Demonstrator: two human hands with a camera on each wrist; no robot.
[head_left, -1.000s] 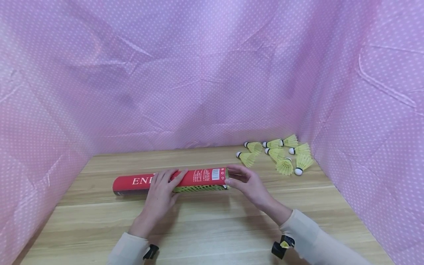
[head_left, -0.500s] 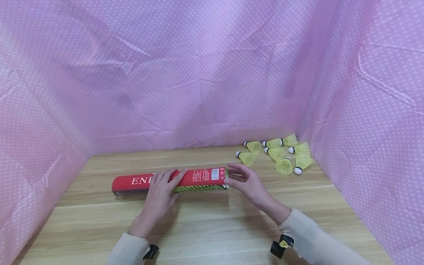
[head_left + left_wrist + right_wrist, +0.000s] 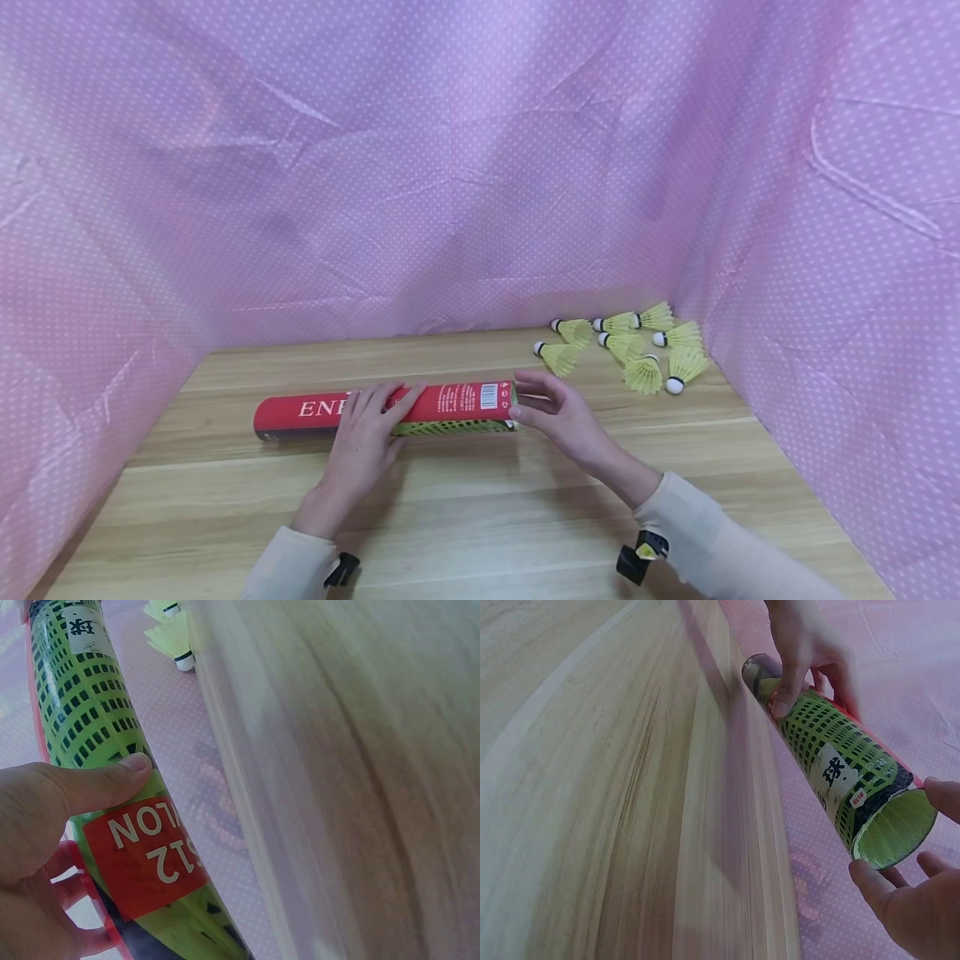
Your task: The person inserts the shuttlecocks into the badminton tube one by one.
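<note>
A red and green shuttlecock tube lies sideways, raised slightly above the table, in the head view. My left hand grips its middle, fingers over the red side and thumb along the green printed side. At the tube's right end, my right hand holds the rim between thumb and fingers. That end is uncapped, and a yellow shuttlecock skirt shows just inside it. How deep the tube is filled cannot be seen beyond the clear parts. Its left end is dark.
Several yellow shuttlecocks with white heads lie loose at the table's back right. Pink dotted cloth walls the wooden table at the back and both sides. Black wrist cameras sit under both sleeves.
</note>
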